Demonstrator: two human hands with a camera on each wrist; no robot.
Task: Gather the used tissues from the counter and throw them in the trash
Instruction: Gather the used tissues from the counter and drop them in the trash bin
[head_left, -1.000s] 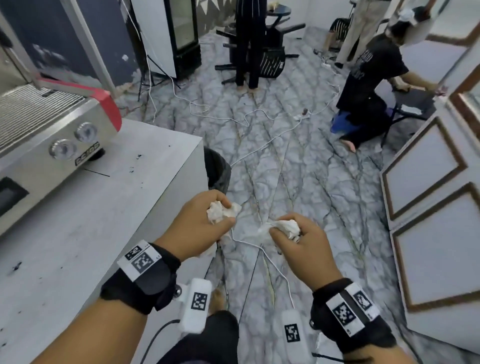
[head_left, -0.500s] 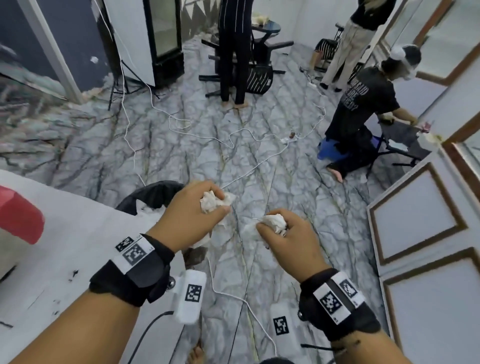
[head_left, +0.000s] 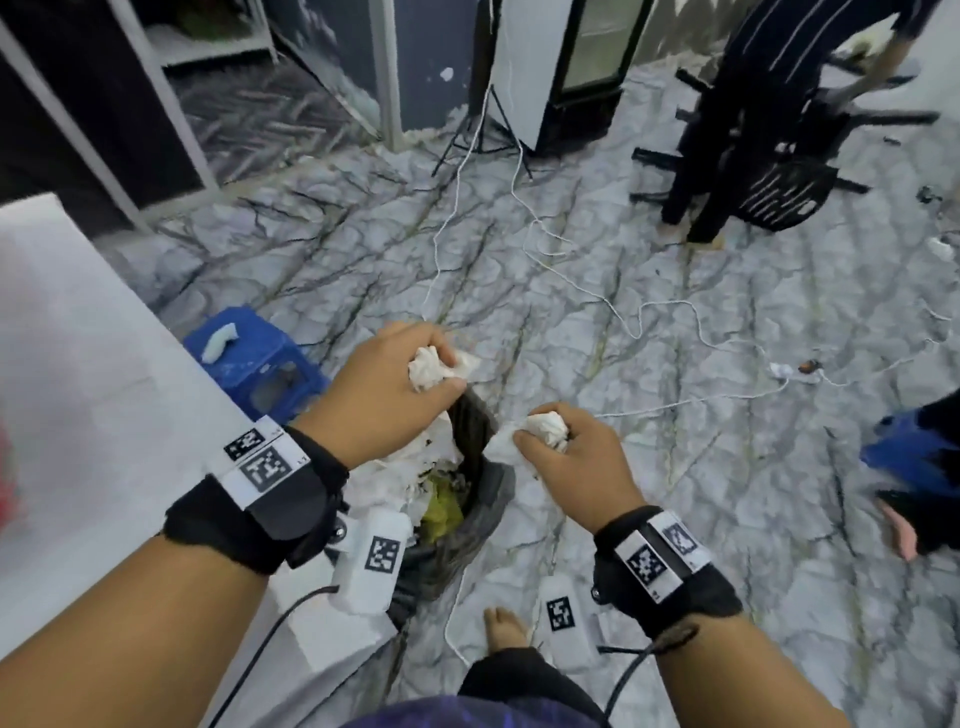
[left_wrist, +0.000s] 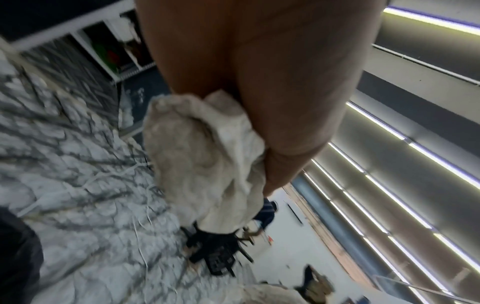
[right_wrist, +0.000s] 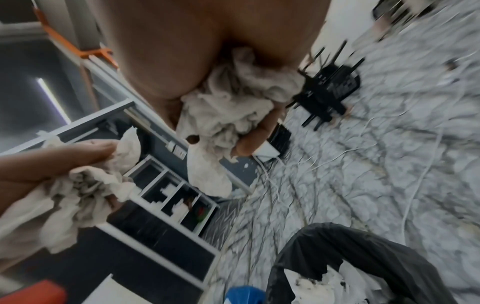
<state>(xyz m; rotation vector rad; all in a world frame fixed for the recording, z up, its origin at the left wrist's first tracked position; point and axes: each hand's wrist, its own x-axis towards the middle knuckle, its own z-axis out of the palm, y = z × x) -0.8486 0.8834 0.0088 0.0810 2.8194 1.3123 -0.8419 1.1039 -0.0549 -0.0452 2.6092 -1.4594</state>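
Observation:
My left hand (head_left: 395, 384) grips a crumpled white tissue wad (head_left: 434, 366) above the trash bin (head_left: 478, 499), a black-bagged bin on the floor beside the counter, with paper and yellow-green waste inside. My right hand (head_left: 566, 457) grips a second tissue wad (head_left: 543, 431) just right of the bin's rim. In the left wrist view the left hand's tissue wad (left_wrist: 207, 162) hangs from the curled fingers. In the right wrist view the right hand's tissue wad (right_wrist: 233, 115) fills the palm, the other wad (right_wrist: 78, 195) is at the left, and the bin (right_wrist: 363, 257) lies below.
The white counter (head_left: 78, 389) runs along the left. A blue plastic stool (head_left: 249, 358) stands behind the bin. White cables (head_left: 649, 312) trail across the marble floor. A standing person's legs and black chairs (head_left: 779, 182) are at the back right. My bare foot (head_left: 501, 629) is near the bin.
My view has swung down and left toward the bin, which now lies under my hands. Both hands still hold their tissue wads and have moved over and beside the bin's opening.

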